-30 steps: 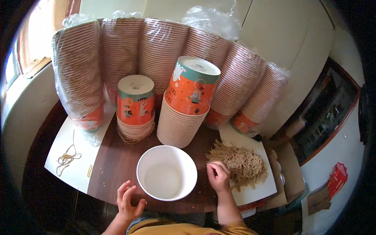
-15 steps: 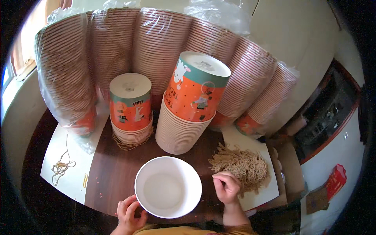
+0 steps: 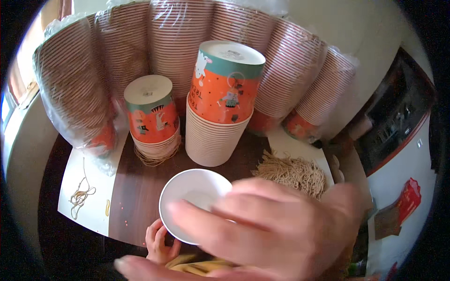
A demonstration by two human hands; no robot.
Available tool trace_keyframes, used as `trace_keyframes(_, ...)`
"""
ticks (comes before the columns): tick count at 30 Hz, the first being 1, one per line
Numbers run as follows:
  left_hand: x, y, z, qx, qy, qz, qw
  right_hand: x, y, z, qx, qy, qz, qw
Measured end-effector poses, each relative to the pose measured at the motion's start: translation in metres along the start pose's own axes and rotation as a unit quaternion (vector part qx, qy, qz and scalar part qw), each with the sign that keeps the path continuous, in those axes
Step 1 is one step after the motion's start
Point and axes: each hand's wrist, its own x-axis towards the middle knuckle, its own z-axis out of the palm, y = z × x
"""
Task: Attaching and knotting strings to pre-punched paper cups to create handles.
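Upon a dark brown wood-grain table (image 3: 136, 203) with white end panels, a round white paper bucket (image 3: 185, 185) is set near the front edge, mouth upward. Its lower-left wall is met by the curled left hand (image 3: 161, 243); whether it is grasped cannot be told. Its right side is hidden by the blurred right hand (image 3: 290, 225), which is held open near the camera, fingers extended, thumb apart. Beyond, two inverted stacks of orange-and-green paper buckets (image 3: 218, 100) are stood, flanked by loose tan string (image 3: 80, 195) and a tan string bundle (image 3: 295, 175). Tall plastic-wrapped bucket stacks (image 3: 180, 47) are ranged behind.
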Motion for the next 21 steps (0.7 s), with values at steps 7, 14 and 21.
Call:
trace_keyframes(7,0.017,0.03,-0.002,-0.153,-0.014,-0.106,0.982,0.015,-0.013,-0.025,-0.002,-0.005,0.006,1.0)
trace_keyframes(14,0.021,0.016,0.012,-0.091,0.025,0.022,0.995,-0.022,-0.016,-0.108,-0.128,-0.157,-0.102,0.974)
trace_keyframes(21,0.017,0.031,0.004,-0.044,0.093,0.009,0.995,-0.116,0.093,-0.113,-0.152,-0.136,0.303,0.931)
